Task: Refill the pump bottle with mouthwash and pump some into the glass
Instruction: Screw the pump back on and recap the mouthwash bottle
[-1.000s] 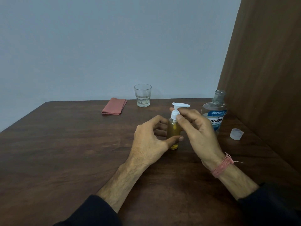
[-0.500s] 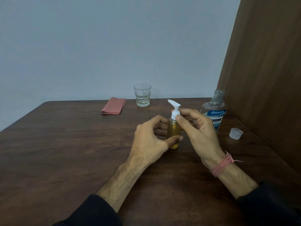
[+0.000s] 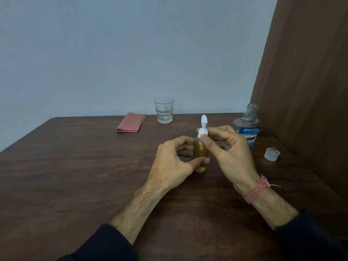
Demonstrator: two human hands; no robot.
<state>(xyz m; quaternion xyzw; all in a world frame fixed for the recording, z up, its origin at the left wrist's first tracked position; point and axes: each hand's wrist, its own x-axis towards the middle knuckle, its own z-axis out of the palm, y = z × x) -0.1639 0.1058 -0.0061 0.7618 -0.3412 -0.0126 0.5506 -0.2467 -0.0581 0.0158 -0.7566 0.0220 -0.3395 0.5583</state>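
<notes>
A small pump bottle (image 3: pixel 200 150) with yellow liquid stands upright on the dark wooden table (image 3: pixel 75 176). My left hand (image 3: pixel 173 162) grips its body, thumb across the front. My right hand (image 3: pixel 229 149) pinches the white pump collar (image 3: pixel 203 132) with thumb and fingers. The pump nozzle (image 3: pixel 204 119) points toward me. An open mouthwash bottle (image 3: pixel 248 127) with a blue label stands behind my right hand. A clear glass (image 3: pixel 164 109) holding a little clear liquid stands at the table's back edge.
The mouthwash bottle's translucent cap (image 3: pixel 272 154) lies on the table to the right. A folded pink cloth (image 3: pixel 131 122) lies left of the glass. A brown panel (image 3: pixel 308 91) rises along the table's right side.
The pump head has turned: its nozzle pointed right a second ago, then back-left, and now faces me. My right hand's fingers have twisted on the collar. My left hand stayed in place.
</notes>
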